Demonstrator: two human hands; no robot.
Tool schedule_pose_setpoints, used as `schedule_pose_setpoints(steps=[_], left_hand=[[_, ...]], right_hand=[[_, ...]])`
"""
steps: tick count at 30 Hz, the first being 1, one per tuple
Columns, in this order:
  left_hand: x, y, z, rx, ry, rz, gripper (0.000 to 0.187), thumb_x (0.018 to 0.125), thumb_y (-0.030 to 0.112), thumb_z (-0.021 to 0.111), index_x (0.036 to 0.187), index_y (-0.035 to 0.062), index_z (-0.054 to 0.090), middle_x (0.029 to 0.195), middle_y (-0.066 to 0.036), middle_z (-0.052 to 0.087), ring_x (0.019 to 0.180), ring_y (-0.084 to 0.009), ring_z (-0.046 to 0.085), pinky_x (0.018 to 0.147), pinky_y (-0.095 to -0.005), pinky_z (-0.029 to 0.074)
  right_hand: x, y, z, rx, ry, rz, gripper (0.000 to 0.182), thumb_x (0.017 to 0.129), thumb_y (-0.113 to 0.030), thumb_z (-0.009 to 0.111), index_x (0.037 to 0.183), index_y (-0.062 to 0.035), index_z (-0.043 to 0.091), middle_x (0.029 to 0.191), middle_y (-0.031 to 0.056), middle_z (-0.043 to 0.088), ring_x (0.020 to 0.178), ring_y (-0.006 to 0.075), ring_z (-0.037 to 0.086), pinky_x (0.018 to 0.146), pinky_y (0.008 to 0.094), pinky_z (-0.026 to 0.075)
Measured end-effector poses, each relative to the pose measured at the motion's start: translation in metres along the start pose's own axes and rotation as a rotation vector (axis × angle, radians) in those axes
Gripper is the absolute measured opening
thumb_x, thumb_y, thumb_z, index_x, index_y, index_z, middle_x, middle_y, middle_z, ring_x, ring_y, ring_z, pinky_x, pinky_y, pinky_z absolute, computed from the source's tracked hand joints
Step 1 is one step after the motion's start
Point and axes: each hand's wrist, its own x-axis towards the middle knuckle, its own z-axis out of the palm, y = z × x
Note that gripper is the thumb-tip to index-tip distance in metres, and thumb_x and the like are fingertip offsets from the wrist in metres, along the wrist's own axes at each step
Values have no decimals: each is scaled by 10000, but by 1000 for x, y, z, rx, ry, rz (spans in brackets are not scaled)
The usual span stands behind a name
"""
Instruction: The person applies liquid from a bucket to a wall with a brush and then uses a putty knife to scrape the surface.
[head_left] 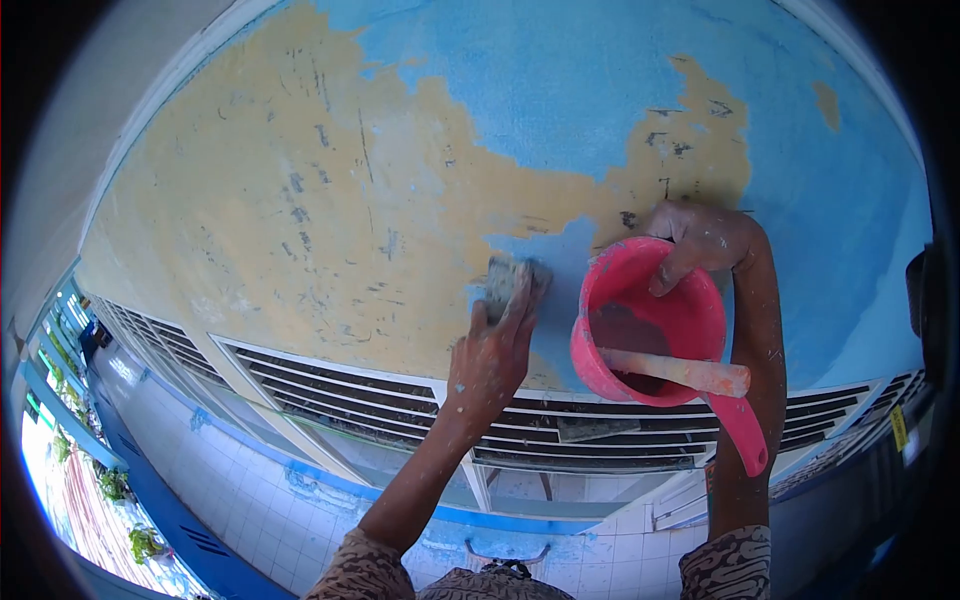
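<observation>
My left hand (pixel 490 350) is closed around a grey, worn flat pad (pixel 508 284) and presses it against the wall (pixel 330 190), right at the border between bare tan surface and blue paint. The pad's exact kind does not show. To the right, my right hand (pixel 705 240) grips the rim of a pink plastic dipper (pixel 598 285), thumb inside and fingers behind. The dipper tilts toward me, its handle pointing down and right. Murky greyish liquid (pixel 640 328) lies in it. A tool with a pale, orange-stained handle (pixel 690 372) rests across its mouth.
Louvred vents (pixel 340 385) with white frames run below the painted wall. Further down are a white tiled floor (pixel 230 480) and a blue ledge (pixel 170 520) with potted plants (pixel 145 543) beyond it. Blue paint (pixel 820 250) covers the wall's right side.
</observation>
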Motion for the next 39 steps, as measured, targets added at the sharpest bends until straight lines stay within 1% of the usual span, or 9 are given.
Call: schedule_pose_setpoints(steps=[9,12,16,20,22,24,28,30,39], left_hand=[[-145,-105,8,-334,-146,-388,1067,854,168,766,1589,43,3,1279,-385,564,1079,-498,640,910,-527,519],[-156,-105,-20,-316,-520,-537,603,885,180,750,1390,-34,499,1021,-265,711,888,-371,717,784,-437,561],[-149,-100,-50,-834,-570,-778,316,946,160,687,1190,-35,643,876,-149,724,672,-184,669,593,-316,525],[-129,-115,-51,-1358,-606,-327,201,972,165,636,1001,-26,691,791,-112,713,592,-128,632,526,-264,505],[-113,-128,-28,-1190,-477,-352,267,973,230,652,952,-33,697,729,-97,694,580,-125,630,517,-270,496],[-94,-137,6,-149,-242,-306,336,963,293,676,906,-38,688,664,-73,661,567,-112,620,500,-269,477],[-104,-106,-15,-1113,-327,-621,337,937,302,703,893,-32,711,587,-44,615,504,-79,538,477,-297,422],[-102,-132,21,-463,-213,-508,334,929,281,710,788,-21,687,576,-81,610,505,-112,553,488,-326,431],[-216,-148,37,-511,-404,-666,415,919,283,712,1144,-33,565,866,-201,708,764,-284,691,709,-420,525]], right_hand=[[4,10,-3,-12,6,-50,269,673,-26,766,933,39,736,801,58,729,678,121,639,643,287,524],[8,17,10,-5,-5,-31,278,672,-25,768,940,39,737,802,55,729,684,118,637,650,288,523],[11,25,23,-21,21,-17,294,669,-24,773,954,38,737,806,49,728,695,112,633,663,289,523],[7,30,31,-56,60,-1,311,667,-22,779,969,37,737,809,42,728,707,106,629,677,291,522],[3,32,36,-72,80,7,319,666,-22,781,976,37,737,811,39,728,712,103,627,684,291,522],[-2,35,42,-85,104,15,327,665,-21,784,984,36,737,812,36,728,718,100,625,690,292,522],[-15,21,31,-147,186,20,340,663,-20,788,995,35,738,815,31,727,727,96,622,700,293,521],[-25,17,45,-129,90,234,386,663,-25,782,1040,35,725,863,33,727,759,88,615,732,294,522],[-77,94,158,15,195,257,351,734,-91,752,1077,-14,753,820,98,739,726,100,615,724,301,515]])
